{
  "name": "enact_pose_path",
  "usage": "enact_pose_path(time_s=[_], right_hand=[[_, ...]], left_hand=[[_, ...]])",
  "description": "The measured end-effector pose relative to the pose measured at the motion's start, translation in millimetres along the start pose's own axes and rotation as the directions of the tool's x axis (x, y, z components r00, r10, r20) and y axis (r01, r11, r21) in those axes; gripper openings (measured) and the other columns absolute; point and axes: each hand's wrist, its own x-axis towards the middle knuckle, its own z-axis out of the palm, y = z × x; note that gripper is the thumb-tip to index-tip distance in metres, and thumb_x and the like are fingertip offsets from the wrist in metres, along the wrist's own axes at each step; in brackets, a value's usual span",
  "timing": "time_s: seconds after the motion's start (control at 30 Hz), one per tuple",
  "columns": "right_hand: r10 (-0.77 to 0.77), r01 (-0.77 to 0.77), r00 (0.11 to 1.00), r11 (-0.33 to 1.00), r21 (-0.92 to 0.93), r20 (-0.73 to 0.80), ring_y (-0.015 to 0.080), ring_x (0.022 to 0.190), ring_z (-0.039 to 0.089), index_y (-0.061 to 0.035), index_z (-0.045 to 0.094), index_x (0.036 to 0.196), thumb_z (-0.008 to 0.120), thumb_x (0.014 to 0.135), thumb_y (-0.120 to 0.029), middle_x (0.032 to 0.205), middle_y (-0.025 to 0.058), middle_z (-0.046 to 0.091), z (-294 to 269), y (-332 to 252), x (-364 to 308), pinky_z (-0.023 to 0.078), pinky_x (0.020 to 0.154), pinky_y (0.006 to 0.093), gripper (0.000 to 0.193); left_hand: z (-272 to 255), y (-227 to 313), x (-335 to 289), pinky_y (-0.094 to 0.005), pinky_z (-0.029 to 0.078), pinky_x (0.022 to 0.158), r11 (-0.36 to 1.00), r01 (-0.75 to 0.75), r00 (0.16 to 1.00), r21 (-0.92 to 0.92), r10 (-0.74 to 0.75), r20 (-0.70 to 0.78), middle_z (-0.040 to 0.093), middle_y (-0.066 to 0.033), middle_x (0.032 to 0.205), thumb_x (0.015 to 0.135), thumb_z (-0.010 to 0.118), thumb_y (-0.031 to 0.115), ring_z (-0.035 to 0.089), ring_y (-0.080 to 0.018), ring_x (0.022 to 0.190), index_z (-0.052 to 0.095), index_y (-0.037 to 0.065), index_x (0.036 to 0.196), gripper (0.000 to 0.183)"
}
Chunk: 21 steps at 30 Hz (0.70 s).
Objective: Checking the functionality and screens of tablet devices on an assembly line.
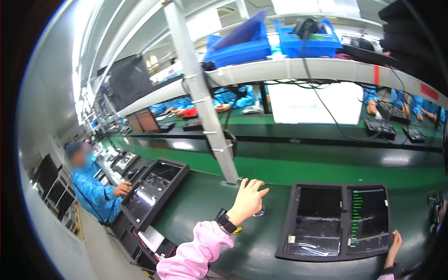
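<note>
My left hand [248, 201] is raised over the dark green bench, its fingers bent and apart with nothing between them. Beneath it lie a small shiny object [259, 212], mostly covered by the hand, and a small yellow item [238, 230] by my wrist. To the right sits a black tray [345, 224] with two compartments holding dark, glossy flat panels under clear film; a column of green marks runs down the right panel [368, 217]. My right hand [395, 242], seen edge-on, has its fingers together at the tray's lower right edge; whatever they pinch is too small to make out.
A similar black tray [156, 191] lies at the left, with a co-worker's hand [122, 188] on it. A grey metal post [203, 98] rises from the bench's far edge to a shelf carrying blue bins [308, 42]. Beyond the green strip [289, 161], a white lit panel [315, 102] stands.
</note>
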Motion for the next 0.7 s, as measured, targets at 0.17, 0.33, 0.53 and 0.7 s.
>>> enact_pose_path(time_s=[0.17,0.33,0.53,0.7], right_hand=[[0.021,-0.02,1.0,0.995,-0.101,0.007,0.0078,0.075,0.051,0.0042,0.06,0.091,0.048,0.095,-0.026,0.08,0.0012,0.06,17,-39,-14,0.04,0.067,0.0228,0.033],[0.0,0.0,1.0,0.988,-0.154,-0.002,0.0078,0.068,0.05,0.0029,0.061,0.081,0.048,0.095,-0.026,0.072,0.0002,0.059,31,-65,-20,0.039,0.062,0.0239,0.035],[0.022,-0.021,1.0,0.99,-0.14,0.001,0.0086,0.068,0.051,0.0038,0.06,0.08,0.047,0.095,-0.024,0.072,0.0015,0.059,28,-58,-21,0.041,0.062,0.024,0.034],[-0.079,0.068,0.996,0.979,-0.191,-0.05,0.0083,0.071,0.05,-0.0009,0.064,0.091,0.047,0.094,-0.031,0.082,-0.0012,0.061,27,-53,-17,0.037,0.061,0.0221,0.035]], left_hand=[[2,95,52,-0.0386,0.043,0.091,0.566,-0.462,0.819,-0.683,0.568,-0.083,0.06,-0.0162,0.113,0.087,0.054,0.016,0.055,-0.0294,0.107,0.059,-0.001,0.11,0.029],[40,188,77,-0.0382,0.043,0.092,0.36,-0.562,0.582,-0.745,0.811,-0.047,0.059,-0.0166,0.11,0.094,0.046,0.023,0.056,-0.0304,0.104,0.058,-0.004,0.107,0.033],[89,187,77,-0.0415,0.036,0.1,0.491,-0.537,0.68,-0.686,0.733,-0.008,0.054,-0.0159,0.119,0.095,0.043,0.026,0.047,-0.0313,0.117,0.051,-0.002,0.117,0.036],[110,193,82,-0.0433,0.034,0.102,0.363,-0.678,0.634,-0.64,0.73,-0.257,0.054,-0.0162,0.099,0.091,0.048,0.024,0.052,-0.0312,0.1,0.056,0.0,0.093,0.025]])
